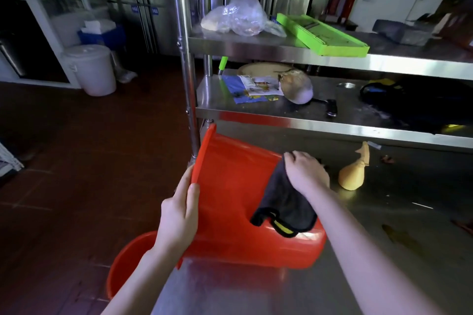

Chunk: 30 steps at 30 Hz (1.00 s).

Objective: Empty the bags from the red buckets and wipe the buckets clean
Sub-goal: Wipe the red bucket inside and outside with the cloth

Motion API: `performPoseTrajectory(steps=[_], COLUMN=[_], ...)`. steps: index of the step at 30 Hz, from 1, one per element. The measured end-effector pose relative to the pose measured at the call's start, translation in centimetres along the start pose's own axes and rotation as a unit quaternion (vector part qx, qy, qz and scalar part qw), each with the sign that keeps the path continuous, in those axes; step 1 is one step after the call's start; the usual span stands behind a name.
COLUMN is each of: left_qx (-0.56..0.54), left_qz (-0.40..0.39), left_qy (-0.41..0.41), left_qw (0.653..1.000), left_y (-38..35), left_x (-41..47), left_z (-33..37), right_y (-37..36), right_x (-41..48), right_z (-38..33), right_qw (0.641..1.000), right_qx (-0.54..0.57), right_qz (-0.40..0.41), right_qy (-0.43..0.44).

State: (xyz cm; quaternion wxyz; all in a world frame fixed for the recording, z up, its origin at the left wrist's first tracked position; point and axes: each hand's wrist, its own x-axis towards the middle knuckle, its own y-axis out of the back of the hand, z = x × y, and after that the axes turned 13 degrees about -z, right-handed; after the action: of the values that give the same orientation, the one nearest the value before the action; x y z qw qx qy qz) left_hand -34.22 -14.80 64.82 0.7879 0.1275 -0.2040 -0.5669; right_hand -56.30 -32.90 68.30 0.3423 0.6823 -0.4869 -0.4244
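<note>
Head view: left hand (179, 215) grips the tipped red bucket (235, 181), right hand (304, 174) clutches a black cloth (284, 202).

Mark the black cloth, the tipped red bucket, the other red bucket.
black cloth (284, 202), head view, middle of the hanging fold.
tipped red bucket (230, 186), head view, bare side wall.
other red bucket (125, 266), head view, red wall left of forearm.
</note>
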Motion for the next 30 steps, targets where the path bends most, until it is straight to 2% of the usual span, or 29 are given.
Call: performPoseTrajectory(steps=[3, 5, 7, 9, 11, 13, 14, 16, 18, 20, 23, 25, 27, 30], left_qx=[0.004, -0.005, -0.052, -0.113, -0.138, -0.046, 0.010, 0.069, 0.062, 0.028, 0.010, 0.000, -0.008, -0.010], left_qz=[0.009, 0.001, -0.034, -0.052, -0.027, -0.008, -0.002, 0.020, 0.039, 0.055, 0.067, 0.057, 0.054, 0.051], left_qy=[-0.008, -0.005, 0.022, 0.054, 0.103, 0.154, 0.152, 0.114, 0.080, 0.063, 0.032, 0.029, 0.039, 0.030], left_qw=[1.000, 1.000, 0.998, 0.991, 0.985, 0.987, 0.988, 0.991, 0.994, 0.996, 0.997, 0.998, 0.998, 0.998], left_y=[0.0, 0.5, 1.8, 2.9, 3.0, 1.9, 1.0, -0.1, -0.2, -0.2, -1.1, -2.0, -2.5, -2.4], left_x=[0.1, 0.4, 1.2, 3.5, 6.7, 8.9, 9.4, 9.1, 7.8, 6.3, 3.5, 2.1, 1.7, 2.4], left_z=[-0.3, -0.2, 0.4, 1.6, 3.9, 5.9, 6.3, 6.2, 5.5, 4.9, 3.8, 2.7, 1.9, 1.9], right_y=[-2.6, -5.1, -6.9, -7.9, -8.7, -9.0, -8.8, -7.8, -6.3, -4.6, -2.4, -1.8, -2.1, -3.5], right_x=[-1.5, -4.3, -7.1, -8.6, -9.6, -10.1, -10.1, -9.3, -7.9, -6.3, -3.6, -2.1, -1.8, -2.8], right_z=[-7.5, -11.6, -13.3, -13.2, -12.5, -11.7, -11.0, -8.5, -4.7, -0.2, 4.8, 5.1, 3.3, -2.6], right_qw=[0.990, 0.968, 0.944, 0.935, 0.932, 0.923, 0.921, 0.925, 0.937, 0.957, 0.989, 0.993, 0.990, 0.973], right_qx=[-0.042, -0.049, -0.065, -0.079, -0.088, -0.084, -0.075, -0.064, -0.067, -0.062, 0.011, 0.048, 0.008, -0.053], right_qz=[0.030, 0.090, 0.127, 0.140, 0.151, 0.159, 0.157, 0.154, 0.175, 0.190, 0.133, 0.109, 0.141, 0.193], right_qy=[0.128, 0.230, 0.296, 0.317, 0.318, 0.339, 0.348, 0.342, 0.294, 0.209, 0.056, -0.006, -0.001, 0.116])
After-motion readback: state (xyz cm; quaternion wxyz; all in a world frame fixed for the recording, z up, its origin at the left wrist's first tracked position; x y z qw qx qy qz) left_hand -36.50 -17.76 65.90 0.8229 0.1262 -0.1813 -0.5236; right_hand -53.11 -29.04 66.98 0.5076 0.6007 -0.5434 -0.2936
